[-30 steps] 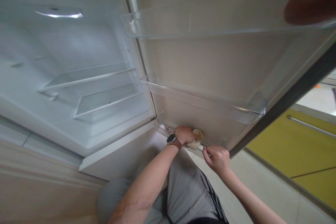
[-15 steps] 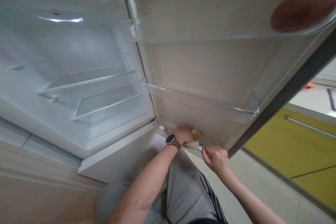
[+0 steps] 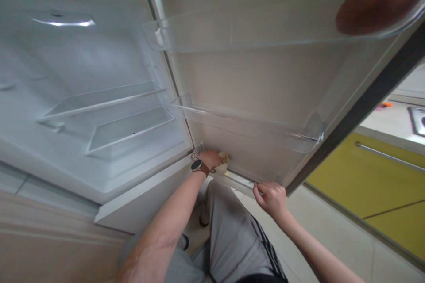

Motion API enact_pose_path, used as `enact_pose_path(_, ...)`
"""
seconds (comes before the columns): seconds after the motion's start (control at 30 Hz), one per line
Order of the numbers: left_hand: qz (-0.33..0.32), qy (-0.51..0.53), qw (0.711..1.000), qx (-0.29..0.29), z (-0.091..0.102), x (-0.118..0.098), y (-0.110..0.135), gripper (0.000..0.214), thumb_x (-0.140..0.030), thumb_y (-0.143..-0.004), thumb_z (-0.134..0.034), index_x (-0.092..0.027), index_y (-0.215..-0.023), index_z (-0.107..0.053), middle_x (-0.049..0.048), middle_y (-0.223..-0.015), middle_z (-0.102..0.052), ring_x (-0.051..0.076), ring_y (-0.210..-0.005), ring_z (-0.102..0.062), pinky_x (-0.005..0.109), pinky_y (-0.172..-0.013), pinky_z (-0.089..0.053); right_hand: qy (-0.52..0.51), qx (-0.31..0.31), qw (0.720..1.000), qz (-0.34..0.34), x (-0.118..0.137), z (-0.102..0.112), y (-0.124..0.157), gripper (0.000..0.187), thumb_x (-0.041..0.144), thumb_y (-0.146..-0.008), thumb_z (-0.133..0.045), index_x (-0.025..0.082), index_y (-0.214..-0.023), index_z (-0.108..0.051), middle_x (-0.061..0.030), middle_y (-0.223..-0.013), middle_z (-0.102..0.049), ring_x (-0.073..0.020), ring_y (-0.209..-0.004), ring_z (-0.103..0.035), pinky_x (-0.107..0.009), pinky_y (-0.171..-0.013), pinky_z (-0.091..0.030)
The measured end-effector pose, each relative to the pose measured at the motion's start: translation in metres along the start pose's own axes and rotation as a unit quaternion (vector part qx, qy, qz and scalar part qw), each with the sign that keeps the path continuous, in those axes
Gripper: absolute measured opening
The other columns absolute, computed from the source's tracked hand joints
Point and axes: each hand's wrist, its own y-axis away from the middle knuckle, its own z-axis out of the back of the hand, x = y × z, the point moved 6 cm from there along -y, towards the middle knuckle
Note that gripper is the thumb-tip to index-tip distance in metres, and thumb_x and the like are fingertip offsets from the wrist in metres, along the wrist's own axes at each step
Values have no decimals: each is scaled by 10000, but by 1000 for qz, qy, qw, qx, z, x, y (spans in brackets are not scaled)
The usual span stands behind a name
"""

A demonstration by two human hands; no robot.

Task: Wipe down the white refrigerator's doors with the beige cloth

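Observation:
My left hand [image 3: 210,158], with a watch [image 3: 197,165] on its wrist, is closed on a pale beige cloth [image 3: 223,164] with a patterned part. It presses the cloth into the bottom door shelf [image 3: 239,181], near the hinge side of the open refrigerator door [image 3: 239,79]. Some of the cloth is hidden behind the fingers. Toward the door's free side, my right hand [image 3: 271,193] grips the front edge of that same bottom shelf, thumb and fingers closed around it.
Above are a clear middle door shelf [image 3: 249,121] and an upper door shelf [image 3: 265,46], with a reddish-brown rounded thing [image 3: 375,6] at its right end. Glass shelves [image 3: 131,128] sit inside the lit refrigerator. Yellow cabinets [image 3: 375,181] stand at right.
My left hand and the cloth have moved left along the bottom door shelf, toward the hinge. My right hand keeps its grip on the shelf edge. The view has shifted slightly.

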Motion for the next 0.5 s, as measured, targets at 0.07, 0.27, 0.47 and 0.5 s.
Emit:
enact_pose_path(0.07, 4, -9, 1000, -4, -2, 0, -1, 443, -395, -974, -486, -124, -1136, -797, 234, -1183, -745, 345, -1140, -706, 397, -943, -538, 1, -2, 1000, 0, -1, 0, -1, 515, 267, -1010, -527, 180, -504, -482, 10, -488, -492, -88, -476, -440, -290, -592, -247)
enact_pose_path(0.27, -16, -31, 999, 9, -13, -14, -5, 461, -438, -968, -517, -118, -1138, -803, 239, -1189, -742, 357, -1152, -704, 409, -949, -547, -1, -2, 1000, -13, -7, 0, -4, 509, 254, -996, -543, 178, -498, -471, 13, -483, -495, -84, -472, -442, -285, -589, -253)
enact_pose_path(0.47, -69, -30, 997, 29, -21, -42, -1, 465, -494, -959, -535, -172, -1141, -816, 190, -1195, -756, 343, -1171, -697, 388, -967, -529, 2, 3, 1000, -22, -11, -2, -2, 511, 256, -991, -554, 178, -493, -468, 13, -477, -490, -84, -474, -445, -285, -589, -253)
enact_pose_path(0.5, -82, -20, 996, 31, -22, -52, 2, 480, -510, -955, -540, -167, -1146, -816, 196, -1187, -756, 349, -1175, -693, 394, -969, -527, 2, 4, 1000, -22, -11, -3, -1, 510, 259, -991, -556, 179, -494, -474, 13, -479, -494, -85, -476, -448, -286, -591, -254)
